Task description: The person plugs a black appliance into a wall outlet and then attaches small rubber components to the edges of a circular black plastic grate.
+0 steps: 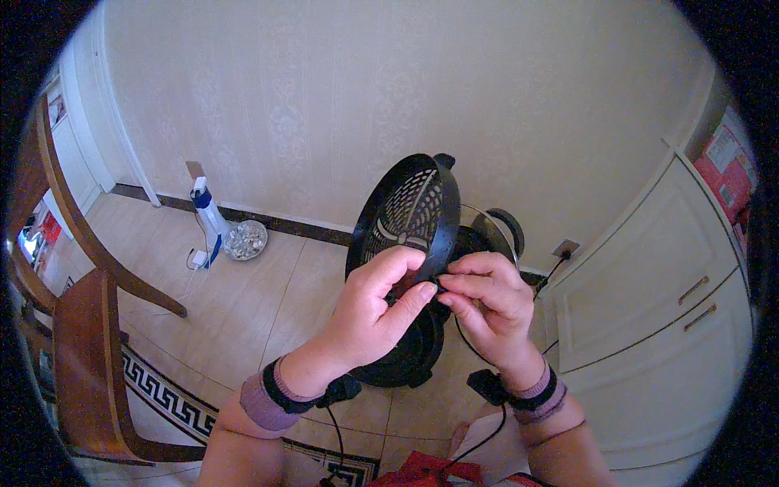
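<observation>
A round black slotted cover [406, 213] with a leaf-like pattern of openings is tilted up in front of me. My left hand [369, 304] grips its lower rim, thumb on the near side and fingers curled behind it. At the same rim, my right hand [489, 302] is closed in a pinch on a small black part whose kind I cannot make out. Below and behind the cover stands a black round appliance body [402, 357], partly hidden by my hands. A thin metal hoop [507, 230] shows behind it on the right.
A wooden chair [85, 357] stands at the left. Near the wall are a white power strip [211, 219] and a silver dish [245, 240] of small things. White cabinets [649, 284] stand at the right, by a wall socket [565, 249] with a plugged-in black cord. Cables hang from both wrists.
</observation>
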### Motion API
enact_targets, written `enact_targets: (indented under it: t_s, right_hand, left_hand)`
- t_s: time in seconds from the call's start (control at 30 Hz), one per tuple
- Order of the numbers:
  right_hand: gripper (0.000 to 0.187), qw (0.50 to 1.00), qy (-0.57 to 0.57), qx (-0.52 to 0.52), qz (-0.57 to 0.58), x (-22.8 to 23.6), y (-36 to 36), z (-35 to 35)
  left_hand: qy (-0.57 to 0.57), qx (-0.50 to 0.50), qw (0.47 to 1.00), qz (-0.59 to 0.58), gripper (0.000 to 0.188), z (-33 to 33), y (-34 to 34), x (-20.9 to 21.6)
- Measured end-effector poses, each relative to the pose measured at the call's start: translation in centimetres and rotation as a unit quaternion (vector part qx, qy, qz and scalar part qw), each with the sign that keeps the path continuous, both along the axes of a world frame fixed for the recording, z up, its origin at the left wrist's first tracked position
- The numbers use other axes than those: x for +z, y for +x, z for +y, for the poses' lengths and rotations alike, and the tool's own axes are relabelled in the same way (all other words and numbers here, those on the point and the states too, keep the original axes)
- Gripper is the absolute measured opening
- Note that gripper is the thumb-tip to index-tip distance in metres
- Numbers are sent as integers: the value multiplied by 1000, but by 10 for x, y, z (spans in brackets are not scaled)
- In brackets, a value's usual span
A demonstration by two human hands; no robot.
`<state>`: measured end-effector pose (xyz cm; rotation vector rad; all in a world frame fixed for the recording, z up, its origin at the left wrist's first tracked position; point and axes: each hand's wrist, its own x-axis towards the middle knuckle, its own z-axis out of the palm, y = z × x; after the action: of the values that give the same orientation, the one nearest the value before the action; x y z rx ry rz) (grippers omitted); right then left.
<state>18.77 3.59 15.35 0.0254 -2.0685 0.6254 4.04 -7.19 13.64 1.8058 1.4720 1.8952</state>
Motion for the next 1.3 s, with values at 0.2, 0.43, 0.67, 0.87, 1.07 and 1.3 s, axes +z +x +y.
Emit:
enact_targets:
  t_s: [0.2,0.43,0.67,0.87,1.07,1.3]
  right_hand:
    - [27,995,85,-57,16,-2,0,-2]
    - [21,989,120,-86,14,0,0,-10]
    - [20,988,127,-90,4,1,0,-12]
    - [20,988,128,-87,10,2,0,-15]
    - [21,987,136,-84,12,0,2,-14]
    - [20,985,137,-106,11,0,1,-18]
  left_hand:
    - [-40,22,998,-30,17,-3,5,1]
    - [-15,68,996,49,15,-4,5,7]
    - [22,105,990,88,16,-1,4,5]
    - [59,113,987,101,19,-1,3,7]
    - [39,103,989,100,18,-2,3,10]
    - [52,115,984,123,18,0,5,5]
